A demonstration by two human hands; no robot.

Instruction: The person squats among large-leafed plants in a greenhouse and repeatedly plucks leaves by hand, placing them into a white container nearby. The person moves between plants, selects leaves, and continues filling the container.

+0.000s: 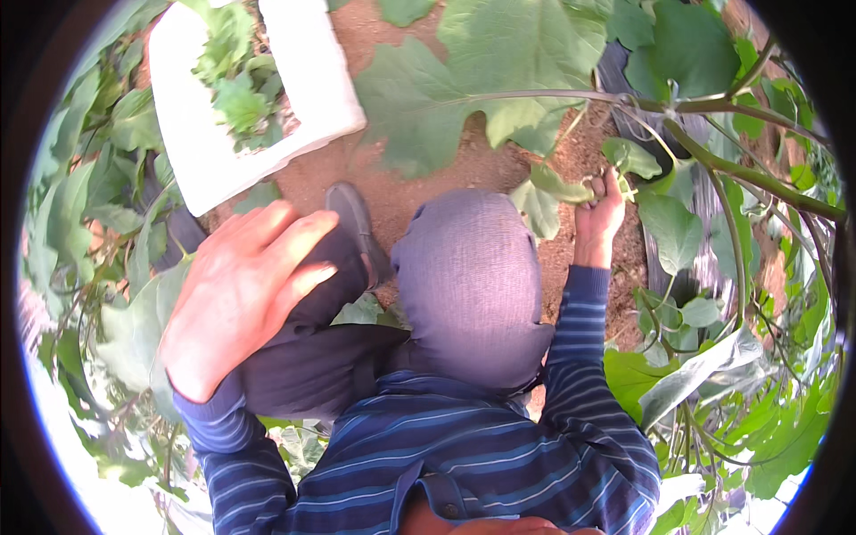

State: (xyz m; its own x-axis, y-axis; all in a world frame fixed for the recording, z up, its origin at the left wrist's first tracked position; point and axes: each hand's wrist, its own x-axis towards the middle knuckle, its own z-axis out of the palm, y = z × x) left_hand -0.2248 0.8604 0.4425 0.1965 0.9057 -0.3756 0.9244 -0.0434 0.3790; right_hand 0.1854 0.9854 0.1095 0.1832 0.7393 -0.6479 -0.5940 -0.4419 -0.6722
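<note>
My right hand [601,210] is closed on a green leafy shoot [568,188] beside the branching stems of a large-leaved plant. Small leaves hang on both sides of its fingers. My left hand [244,281] hovers back up, fingers loosely spread, above my left leg, holding nothing. A broad green leaf [515,50] spreads above my knee on a long stalk. At the upper left stands a white box [267,170], apparently foam, with picked green leaves [244,100] inside it.
Thick green stems [762,175] reach in from the right over dark plastic sheeting [695,221]. Dense leaves [134,120] line the left side. Brown soil [311,164] lies between the rows, with my shoe [351,214] on it.
</note>
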